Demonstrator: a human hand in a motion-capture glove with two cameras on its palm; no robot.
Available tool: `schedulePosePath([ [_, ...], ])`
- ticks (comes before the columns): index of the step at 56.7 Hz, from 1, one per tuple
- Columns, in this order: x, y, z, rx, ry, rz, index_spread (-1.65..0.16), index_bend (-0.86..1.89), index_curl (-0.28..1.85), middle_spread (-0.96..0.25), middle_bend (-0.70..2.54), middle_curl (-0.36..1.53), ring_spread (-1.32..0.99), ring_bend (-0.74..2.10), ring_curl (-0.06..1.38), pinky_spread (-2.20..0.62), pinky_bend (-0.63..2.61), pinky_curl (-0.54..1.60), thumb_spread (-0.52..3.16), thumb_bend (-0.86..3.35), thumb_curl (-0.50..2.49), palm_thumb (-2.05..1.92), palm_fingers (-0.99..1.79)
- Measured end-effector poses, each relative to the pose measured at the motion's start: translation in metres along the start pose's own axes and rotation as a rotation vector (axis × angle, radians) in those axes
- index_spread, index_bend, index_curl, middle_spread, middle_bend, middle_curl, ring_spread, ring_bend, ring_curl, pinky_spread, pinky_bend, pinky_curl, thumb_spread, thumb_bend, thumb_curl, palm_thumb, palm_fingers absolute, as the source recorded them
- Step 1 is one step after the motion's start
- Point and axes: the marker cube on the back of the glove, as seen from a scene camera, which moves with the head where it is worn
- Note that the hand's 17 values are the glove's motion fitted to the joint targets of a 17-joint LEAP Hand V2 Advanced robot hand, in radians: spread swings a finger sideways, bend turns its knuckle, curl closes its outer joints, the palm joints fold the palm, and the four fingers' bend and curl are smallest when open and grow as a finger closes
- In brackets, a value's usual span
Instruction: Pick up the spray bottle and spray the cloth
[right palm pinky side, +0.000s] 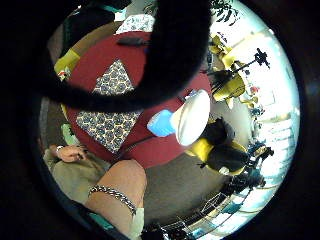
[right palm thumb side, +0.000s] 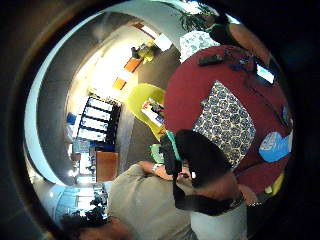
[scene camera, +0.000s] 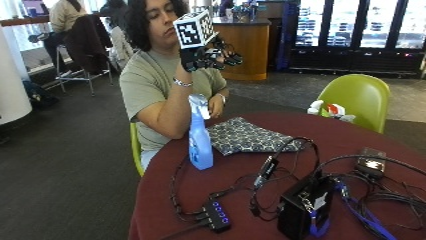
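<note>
A blue spray bottle (scene camera: 200, 135) with a white head stands upright on the dark red round table (scene camera: 266, 210), near the edge by the seated person. Just beyond it lies a patterned navy cloth (scene camera: 249, 136), spread flat. My gloved right hand (scene camera: 208, 56) is raised at face height, well above the bottle, fingers relaxed and holding nothing. The little finger side palm view looks down on the bottle (right palm pinky side: 182, 120) and the cloth (right palm pinky side: 112, 107) far below. The thumb side palm view also shows the cloth (right palm thumb side: 225, 120) and the bottle (right palm thumb side: 275, 146). The bare left hand (scene camera: 217, 104) rests behind the bottle.
Black cables (scene camera: 279, 170), a small hub with blue lights (scene camera: 214, 216), a black box (scene camera: 303, 205) and a small device (scene camera: 371, 164) crowd the table's near side. A green chair (scene camera: 356, 97) stands at the far edge.
</note>
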Motion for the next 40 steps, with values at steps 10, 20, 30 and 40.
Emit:
schedulePosePath([
  [10, -0.012, -0.008, 0.009, -0.016, 0.041, 0.007, -0.36, 0.25, 0.20, 0.00, 0.23, 0.15, -0.02, 0.24, 0.14, 0.20, 0.29, 0.17, 0.87, 0.19, 0.15, 0.39, 0.45],
  [20, -0.029, -0.012, 0.021, -0.074, 0.090, -0.046, -0.41, 0.21, 0.25, 0.00, 0.20, 0.21, -0.02, 0.22, 0.17, 0.23, 0.26, 0.21, 1.05, 0.13, 0.20, 0.41, 0.46],
  [30, -0.036, -0.013, 0.024, -0.079, 0.110, -0.083, -0.42, 0.19, 0.28, 0.00, 0.18, 0.24, -0.02, 0.20, 0.20, 0.24, 0.23, 0.24, 1.11, 0.07, 0.24, 0.43, 0.46],
  [40, -0.023, -0.010, 0.013, 0.003, 0.084, -0.009, -0.42, 0.18, 0.30, 0.00, 0.18, 0.26, -0.03, 0.20, 0.22, 0.24, 0.22, 0.27, 1.14, 0.02, 0.27, 0.46, 0.46],
])
